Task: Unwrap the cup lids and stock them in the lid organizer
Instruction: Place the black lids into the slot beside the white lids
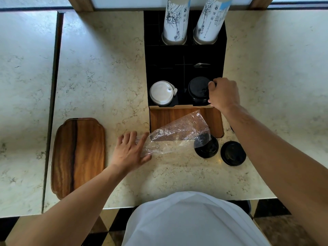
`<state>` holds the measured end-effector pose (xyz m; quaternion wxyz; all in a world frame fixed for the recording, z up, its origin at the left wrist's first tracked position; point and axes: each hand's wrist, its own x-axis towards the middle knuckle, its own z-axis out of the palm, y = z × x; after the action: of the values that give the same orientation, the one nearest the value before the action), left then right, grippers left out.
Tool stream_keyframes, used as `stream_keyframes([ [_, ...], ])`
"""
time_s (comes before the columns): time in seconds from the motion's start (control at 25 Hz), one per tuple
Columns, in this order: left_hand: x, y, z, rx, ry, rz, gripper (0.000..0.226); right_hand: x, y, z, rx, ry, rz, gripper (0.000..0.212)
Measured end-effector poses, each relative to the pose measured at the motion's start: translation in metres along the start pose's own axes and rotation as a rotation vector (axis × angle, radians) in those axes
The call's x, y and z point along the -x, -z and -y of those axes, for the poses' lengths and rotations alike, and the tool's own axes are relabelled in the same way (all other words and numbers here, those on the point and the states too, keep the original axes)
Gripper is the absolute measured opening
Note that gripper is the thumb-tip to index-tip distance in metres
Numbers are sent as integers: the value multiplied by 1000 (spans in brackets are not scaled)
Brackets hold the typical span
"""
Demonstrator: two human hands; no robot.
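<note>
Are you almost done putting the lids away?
Nearly. A stack of black lids already sits in the organizer beside the white lids. The right hand grips that stack, settling it into its slot. The left hand touches the plastic wrap, which looks emptied. Left to do: two black lids lie on the counter.

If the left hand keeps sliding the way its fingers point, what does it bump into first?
The left hand already touches the clear plastic wrapper. Going on, it would probably meet the wooden front of the lid organizer, though depth is hard to judge.
</note>
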<state>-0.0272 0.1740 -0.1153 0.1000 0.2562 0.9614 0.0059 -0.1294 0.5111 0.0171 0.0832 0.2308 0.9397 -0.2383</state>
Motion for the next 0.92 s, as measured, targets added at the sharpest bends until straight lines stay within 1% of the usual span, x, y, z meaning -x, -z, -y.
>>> stream_keyframes([
  [0.08,0,0,0,2,2,-5,86,4,0,2,29,21,-32,46],
  [0.16,0,0,0,3,-1,-6,87,6,-1,3,109,48,-42,66],
  [0.24,0,0,0,3,-2,-1,88,6,-3,3,183,70,-17,85],
  [0.32,-1,1,0,0,-3,5,88,6,-7,3,223,82,21,95],
  [0.48,-1,2,-1,-4,1,22,88,5,-14,2,249,93,56,97],
  [0.72,-1,4,-1,-10,4,36,89,4,-16,2,234,90,40,94],
  [0.92,-1,4,-2,-14,6,29,89,5,-17,2,248,104,58,94],
])
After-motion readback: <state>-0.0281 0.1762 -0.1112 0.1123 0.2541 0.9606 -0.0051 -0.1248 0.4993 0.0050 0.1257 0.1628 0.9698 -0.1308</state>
